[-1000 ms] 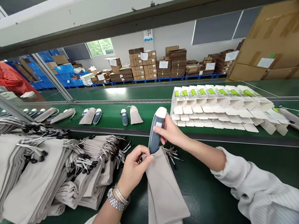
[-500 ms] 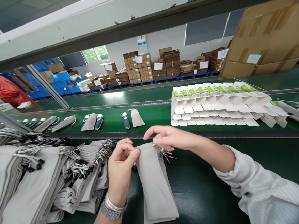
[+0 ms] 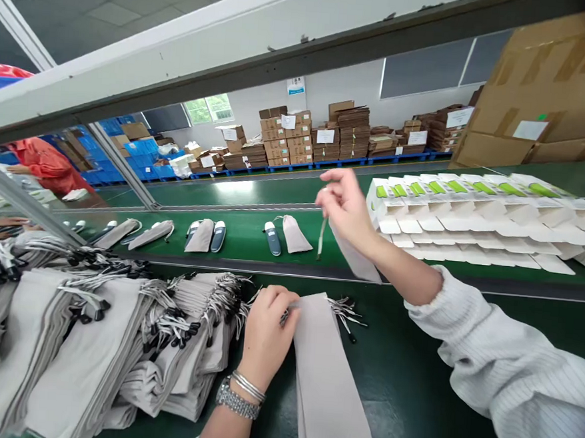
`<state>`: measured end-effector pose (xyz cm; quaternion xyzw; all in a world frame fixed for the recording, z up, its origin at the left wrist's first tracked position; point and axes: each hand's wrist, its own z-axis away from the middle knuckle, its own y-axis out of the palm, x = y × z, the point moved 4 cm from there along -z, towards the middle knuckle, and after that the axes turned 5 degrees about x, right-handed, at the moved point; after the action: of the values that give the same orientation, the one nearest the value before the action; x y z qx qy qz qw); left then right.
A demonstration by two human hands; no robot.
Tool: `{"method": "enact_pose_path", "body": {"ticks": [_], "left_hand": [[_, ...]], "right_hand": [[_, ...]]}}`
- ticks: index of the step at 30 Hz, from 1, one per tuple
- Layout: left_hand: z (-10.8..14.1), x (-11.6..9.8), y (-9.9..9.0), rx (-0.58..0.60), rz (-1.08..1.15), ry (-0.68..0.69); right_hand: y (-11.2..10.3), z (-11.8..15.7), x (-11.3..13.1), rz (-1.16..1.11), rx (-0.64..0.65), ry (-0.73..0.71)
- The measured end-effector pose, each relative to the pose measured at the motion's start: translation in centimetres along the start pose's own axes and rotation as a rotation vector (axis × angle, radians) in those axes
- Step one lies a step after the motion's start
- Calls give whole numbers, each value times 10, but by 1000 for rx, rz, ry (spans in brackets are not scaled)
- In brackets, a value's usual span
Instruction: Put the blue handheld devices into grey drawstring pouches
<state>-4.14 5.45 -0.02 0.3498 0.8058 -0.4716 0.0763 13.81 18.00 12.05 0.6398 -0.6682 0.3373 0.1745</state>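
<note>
My right hand point(image 3: 346, 209) is raised over the belt with its fingers closed on a grey drawstring pouch point(image 3: 362, 264). Part of the pouch is hidden behind the hand and wrist, and one cord end dangles at its left. Down on the green worktop, my left hand point(image 3: 268, 334) has its fingers curled at the top left corner of a small pile of flat grey pouches point(image 3: 329, 375), seemingly pinching it. White cords with black tips fan out from that pile's top right.
Thick stacks of grey pouches point(image 3: 84, 338) fill the left side. On the belt point(image 3: 241, 232) lie dark blue devices point(image 3: 272, 237) and single pouches point(image 3: 295, 234). Rows of open white-green boxes point(image 3: 454, 197) stand at right, beneath a slanted metal beam point(image 3: 193, 58). A person in red point(image 3: 50, 165) is far left.
My right hand has lifted a pouch up and away from the pile. My left hand stays at the pile's corner. The view has shifted slightly.
</note>
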Motion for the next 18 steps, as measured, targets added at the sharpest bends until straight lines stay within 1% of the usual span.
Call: {"method": "enact_pose_path", "body": {"ticks": [2,3,6,7,9,11,13,15,18], "left_hand": [[0,1,1,13,-89,29],[0,1,2,12,-113,28],[2,1,3,-3,-159,13],[3,1,4,-9,-172,5],[6,0,7,-17,-197,-6],[8,0,11,-26,-225,-5],[9,0,14,-39,-261,22],[9,1,16,-46,-300,72],[10,0,17,-55,-348,137]], "right_hand": [[29,-13,-30,219,150,16],[46,-17,-47,327,238,49],[95,-20,-96,596,485,215],[108,-20,-109,649,540,264],[128,-17,-130,701,585,335],[140,-15,-147,721,588,399],[145,-14,-162,720,593,476],[145,-12,-174,673,600,531],[135,-7,-181,548,579,528]]}}
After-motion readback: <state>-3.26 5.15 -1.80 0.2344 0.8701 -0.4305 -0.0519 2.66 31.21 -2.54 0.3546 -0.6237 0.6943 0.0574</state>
